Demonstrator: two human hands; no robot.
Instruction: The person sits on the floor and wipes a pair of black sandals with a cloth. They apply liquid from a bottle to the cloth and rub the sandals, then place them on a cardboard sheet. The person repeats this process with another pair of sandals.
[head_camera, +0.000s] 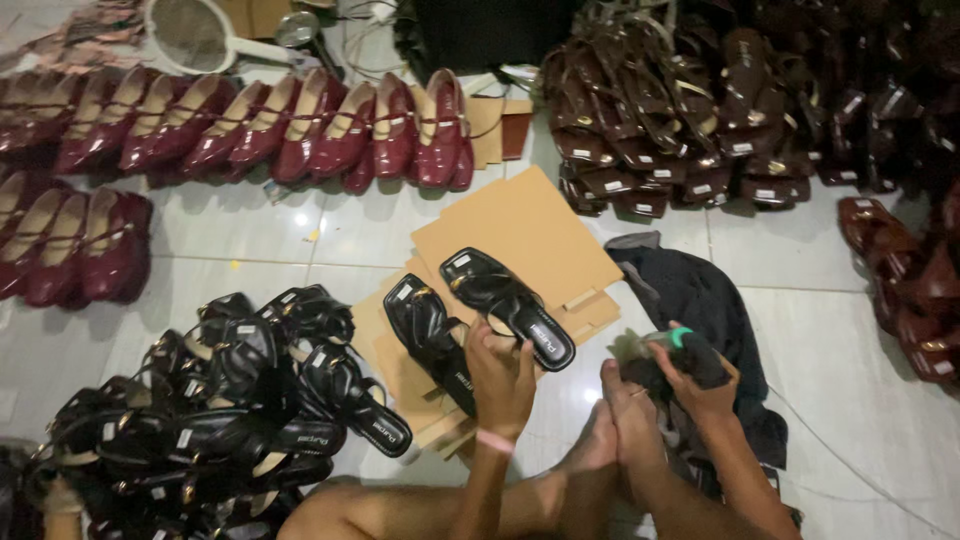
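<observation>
Two black flat sandals lie on brown cardboard sheets (520, 230) on the white tiled floor. My left hand (500, 375) rests its fingers on the heel ends of both, between the left sandal (430, 335) and the right sandal (505, 300). My right hand (690, 375) is closed around a dark cloth or brush with a green tip (680, 338), held above my bare foot (600, 440).
A heap of black sandals (230, 400) lies at the left. Rows of dark red shoes (250, 125) run along the back left. Stacks of brown sandals (700, 110) fill the back right. A dark cloth (700, 290) lies at the right, and a white fan (195, 35) stands behind.
</observation>
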